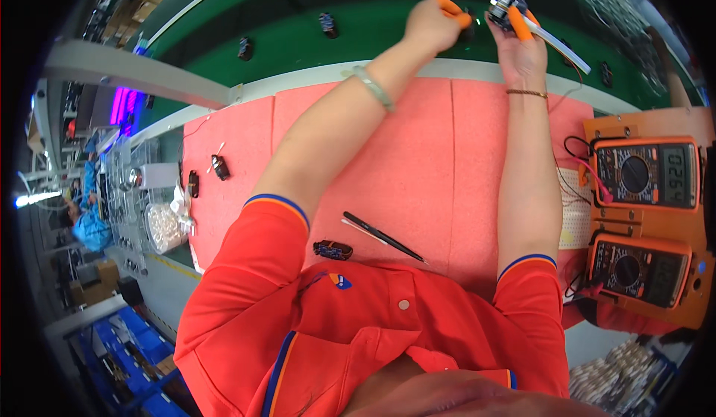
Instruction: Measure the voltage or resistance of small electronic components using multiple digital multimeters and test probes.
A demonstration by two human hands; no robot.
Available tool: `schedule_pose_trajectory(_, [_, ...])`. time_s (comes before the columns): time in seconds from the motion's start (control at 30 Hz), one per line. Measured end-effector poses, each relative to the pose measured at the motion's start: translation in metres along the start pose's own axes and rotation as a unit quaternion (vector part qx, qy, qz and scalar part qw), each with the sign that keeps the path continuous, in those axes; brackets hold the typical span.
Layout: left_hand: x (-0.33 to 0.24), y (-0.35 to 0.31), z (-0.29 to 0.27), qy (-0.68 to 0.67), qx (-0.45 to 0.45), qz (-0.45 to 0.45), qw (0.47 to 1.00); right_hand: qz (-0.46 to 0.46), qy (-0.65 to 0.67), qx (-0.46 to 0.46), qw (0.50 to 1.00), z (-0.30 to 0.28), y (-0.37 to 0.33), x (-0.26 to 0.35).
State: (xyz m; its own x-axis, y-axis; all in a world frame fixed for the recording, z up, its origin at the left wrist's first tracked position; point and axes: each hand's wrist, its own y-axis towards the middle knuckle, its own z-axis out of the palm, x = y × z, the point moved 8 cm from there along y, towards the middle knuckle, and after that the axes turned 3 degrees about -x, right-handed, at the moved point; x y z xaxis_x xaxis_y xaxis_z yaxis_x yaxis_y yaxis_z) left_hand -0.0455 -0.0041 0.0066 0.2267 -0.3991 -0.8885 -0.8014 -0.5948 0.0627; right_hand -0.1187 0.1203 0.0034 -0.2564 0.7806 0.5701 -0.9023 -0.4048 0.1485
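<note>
Over the green conveyor belt (388, 29), both arms reach far forward. My right hand (523, 57) holds a small black electronic device (509, 8) with a silvery round part. A long white strip (561, 45) and a thin wire run off to its right. My left hand (434, 27) has curled fingers with orange finger cots, close to the device but apart from it. At its fingertips is a small dark part (468, 30), too blurred to name. Nearer me on the pink mat (403, 156) lie black tweezers (384, 236), a thin white stick (365, 232) and a black-and-blue module (333, 250).
Similar small modules (327, 24) sit along the belt. More dark parts (219, 166) lie at the mat's left, beside a container of white pieces (165, 227). Two orange multimeters (645, 172) stand right, by a white breadboard (574, 212). A metal post (142, 72) crosses the left.
</note>
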Motion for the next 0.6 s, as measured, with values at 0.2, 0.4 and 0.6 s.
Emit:
schedule_pose_trajectory(0.2, [-0.011, -0.006, -0.042, 0.260, -0.084, 0.153, 0.950, 0.002, -0.031, -0.016, 0.999, 0.002, -0.004, 0.000])
schedule_pose_trajectory(0.4, [0.052, -0.012, -0.166, 0.426, -0.133, 0.046, 0.894, 0.043, -0.147, -0.052, 0.987, 0.025, -0.021, -0.013])
schedule_pose_trajectory(0.6, [0.082, -0.009, -0.147, 0.164, -0.043, -0.013, 0.985, 0.058, -0.119, -0.046, 0.990, 0.027, -0.030, -0.019])
